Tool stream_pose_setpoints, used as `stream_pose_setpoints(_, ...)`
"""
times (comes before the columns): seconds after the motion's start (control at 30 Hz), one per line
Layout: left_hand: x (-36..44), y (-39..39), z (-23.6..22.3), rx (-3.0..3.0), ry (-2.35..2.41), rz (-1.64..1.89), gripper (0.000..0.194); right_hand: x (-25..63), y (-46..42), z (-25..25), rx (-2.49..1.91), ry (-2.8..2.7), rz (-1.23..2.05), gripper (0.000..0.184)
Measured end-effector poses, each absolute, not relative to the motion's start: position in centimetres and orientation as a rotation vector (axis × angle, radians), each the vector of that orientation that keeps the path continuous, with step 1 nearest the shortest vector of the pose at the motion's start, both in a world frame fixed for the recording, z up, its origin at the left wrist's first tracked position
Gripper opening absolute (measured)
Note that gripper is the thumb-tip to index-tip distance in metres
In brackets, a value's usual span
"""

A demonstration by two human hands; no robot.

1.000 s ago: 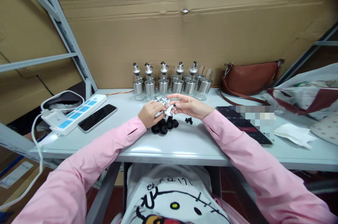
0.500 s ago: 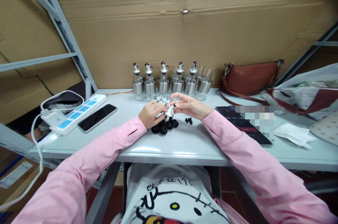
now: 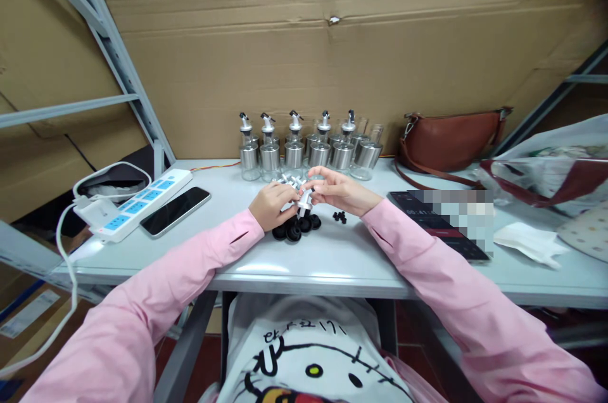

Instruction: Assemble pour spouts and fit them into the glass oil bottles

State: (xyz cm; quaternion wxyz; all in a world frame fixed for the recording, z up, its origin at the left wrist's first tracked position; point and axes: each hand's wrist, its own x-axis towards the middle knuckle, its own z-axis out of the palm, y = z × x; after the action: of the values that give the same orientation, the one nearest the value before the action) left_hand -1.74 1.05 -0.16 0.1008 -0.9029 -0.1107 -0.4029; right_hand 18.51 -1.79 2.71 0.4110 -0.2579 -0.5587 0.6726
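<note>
A white bottle pourer spout (image 3: 305, 203) is held between my two hands above the middle of the table. My left hand (image 3: 273, 205) grips it from the left, fingers curled. From the right, thumb and fingertips of my right hand (image 3: 342, 191) are pinched at its upper end; the small black piece there is mostly hidden. Black rubber stoppers (image 3: 294, 232) lie in a pile just below the spout. More white spouts (image 3: 286, 179) lie behind my fingers, partly covered. To the right is a small cluster of tiny black caps (image 3: 340, 217).
Glass-and-steel bottles (image 3: 294, 154) stand in rows at the back, several topped with pourers. On the left lie a power strip (image 3: 142, 206) and a phone (image 3: 175, 213). A tablet (image 3: 441, 225), brown handbag (image 3: 453, 140), tissue (image 3: 532, 243) and plastic bag (image 3: 560, 156) occupy the right.
The spout has turned slightly between my hands and its wide end has shifted a little right. My right fingertips have closed in on its upper end; the black piece there shows less.
</note>
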Motion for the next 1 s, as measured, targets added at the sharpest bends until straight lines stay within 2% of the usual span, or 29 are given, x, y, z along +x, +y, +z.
stream_pose_setpoints(0.43, -1.81, 1.01, -0.04, -2.557, -0.351, -1.278, 0.01, 18.48, -1.62, 2.65, -0.76, -1.524, 1.627, 0.035)
stream_pose_setpoints(0.6, -1.7, 0.96, 0.01, -2.542, -0.356, -1.28, 0.01, 18.16, -1.56, 2.47, -0.923, -1.649, 1.481, 0.024)
stream_pose_setpoints(0.8, -1.72, 1.09, -0.09, -2.547, -0.389, -1.274, 0.01, 18.07, -1.62, 2.62, -0.975, -1.748, 1.311, 0.025)
stream_pose_setpoints(1.0, -1.66, 1.07, -0.09, -2.561, -0.381, -1.274, 0.011, 17.97, -1.62, 2.58, -0.955, -1.801, 1.272, 0.027)
